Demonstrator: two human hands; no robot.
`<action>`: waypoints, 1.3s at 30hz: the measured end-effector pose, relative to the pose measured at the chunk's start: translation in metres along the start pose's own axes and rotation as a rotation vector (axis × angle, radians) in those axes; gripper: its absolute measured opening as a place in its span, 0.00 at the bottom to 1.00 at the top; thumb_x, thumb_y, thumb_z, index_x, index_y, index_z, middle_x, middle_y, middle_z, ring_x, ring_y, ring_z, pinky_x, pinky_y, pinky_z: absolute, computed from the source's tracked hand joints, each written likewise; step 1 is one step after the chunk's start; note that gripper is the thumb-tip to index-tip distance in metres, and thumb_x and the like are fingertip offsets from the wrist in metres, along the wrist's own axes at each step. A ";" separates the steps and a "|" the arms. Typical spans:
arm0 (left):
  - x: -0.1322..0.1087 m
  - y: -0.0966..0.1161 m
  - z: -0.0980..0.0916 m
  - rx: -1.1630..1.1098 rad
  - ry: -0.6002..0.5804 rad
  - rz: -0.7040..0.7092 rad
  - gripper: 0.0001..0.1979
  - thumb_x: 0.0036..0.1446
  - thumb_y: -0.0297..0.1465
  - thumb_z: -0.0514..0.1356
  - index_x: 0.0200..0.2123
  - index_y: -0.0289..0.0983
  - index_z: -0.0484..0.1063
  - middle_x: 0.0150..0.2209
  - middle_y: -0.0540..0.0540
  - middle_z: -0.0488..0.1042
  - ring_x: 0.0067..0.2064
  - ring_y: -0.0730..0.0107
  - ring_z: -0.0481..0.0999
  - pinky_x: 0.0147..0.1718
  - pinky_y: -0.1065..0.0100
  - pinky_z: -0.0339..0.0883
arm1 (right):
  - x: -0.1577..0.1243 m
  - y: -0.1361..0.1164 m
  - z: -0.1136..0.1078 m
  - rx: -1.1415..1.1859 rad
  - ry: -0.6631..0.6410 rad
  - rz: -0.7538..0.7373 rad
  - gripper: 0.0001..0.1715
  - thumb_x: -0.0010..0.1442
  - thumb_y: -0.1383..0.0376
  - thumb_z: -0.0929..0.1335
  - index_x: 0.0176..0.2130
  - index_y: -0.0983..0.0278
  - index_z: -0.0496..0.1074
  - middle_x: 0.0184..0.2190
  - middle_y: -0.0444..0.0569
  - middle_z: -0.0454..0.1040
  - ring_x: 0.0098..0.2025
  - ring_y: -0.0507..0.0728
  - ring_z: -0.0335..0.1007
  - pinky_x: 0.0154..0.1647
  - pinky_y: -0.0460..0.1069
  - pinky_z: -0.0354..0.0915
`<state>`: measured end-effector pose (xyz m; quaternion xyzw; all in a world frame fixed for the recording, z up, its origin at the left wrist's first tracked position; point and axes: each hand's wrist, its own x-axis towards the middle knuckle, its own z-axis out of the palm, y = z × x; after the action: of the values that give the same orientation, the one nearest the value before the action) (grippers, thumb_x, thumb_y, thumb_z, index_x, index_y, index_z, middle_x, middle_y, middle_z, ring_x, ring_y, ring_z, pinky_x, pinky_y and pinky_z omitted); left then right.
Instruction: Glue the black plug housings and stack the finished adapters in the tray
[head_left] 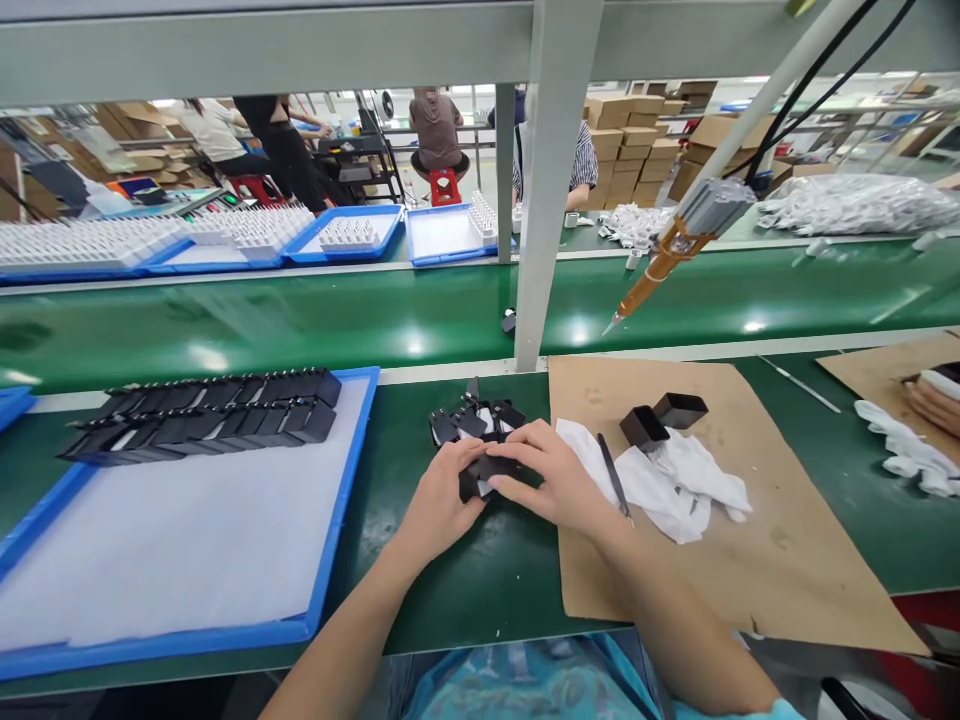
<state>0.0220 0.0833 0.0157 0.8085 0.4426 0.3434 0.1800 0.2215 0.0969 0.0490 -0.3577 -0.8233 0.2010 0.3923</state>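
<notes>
Black angular piece (491, 467) is pinched in the fingers of the left hand (441, 492) and right hand (551, 475), over the green worktop (450, 595), before a cluster of black parts (445, 428). Rightward, brown cardboard (780, 570) bears two open black boxes (643, 429), crumpled white cloth (679, 492) and a slim black tool (613, 472); a blue-rimmed tray (343, 505) of black housings (225, 425) lies left

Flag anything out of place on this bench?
One small black piece sits alone on the green belt beside the post; looks stray, since similar-coloured parts are lined up in the blue-rimmed tray.
</notes>
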 end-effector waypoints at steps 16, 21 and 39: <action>0.002 0.011 -0.013 0.019 0.267 0.054 0.16 0.56 0.29 0.62 0.48 0.42 0.70 0.50 0.41 0.74 0.49 0.57 0.75 0.48 0.56 0.71 | -0.002 0.012 -0.004 0.333 -0.125 0.328 0.25 0.66 0.58 0.63 0.62 0.53 0.61 0.48 0.49 0.75 0.37 0.52 0.77 0.34 0.49 0.75; -0.001 0.015 -0.013 -0.469 0.083 -0.397 0.18 0.57 0.45 0.61 0.44 0.39 0.70 0.34 0.45 0.77 0.31 0.62 0.78 0.28 0.62 0.74 | -0.005 0.015 0.005 -0.007 0.123 -0.012 0.20 0.67 0.67 0.62 0.54 0.53 0.72 0.47 0.50 0.79 0.46 0.57 0.77 0.46 0.54 0.75; -0.030 0.008 -0.024 -0.510 0.122 -0.309 0.17 0.55 0.33 0.66 0.47 0.41 0.67 0.53 0.42 0.66 0.47 0.64 0.77 0.44 0.64 0.75 | 0.022 0.007 0.008 0.468 0.025 0.136 0.33 0.58 0.74 0.60 0.59 0.49 0.66 0.68 0.44 0.53 0.69 0.58 0.53 0.67 0.60 0.58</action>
<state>-0.0016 0.0532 0.0251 0.6380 0.4701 0.4601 0.4004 0.2088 0.1180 0.0509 -0.3140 -0.7233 0.4078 0.4604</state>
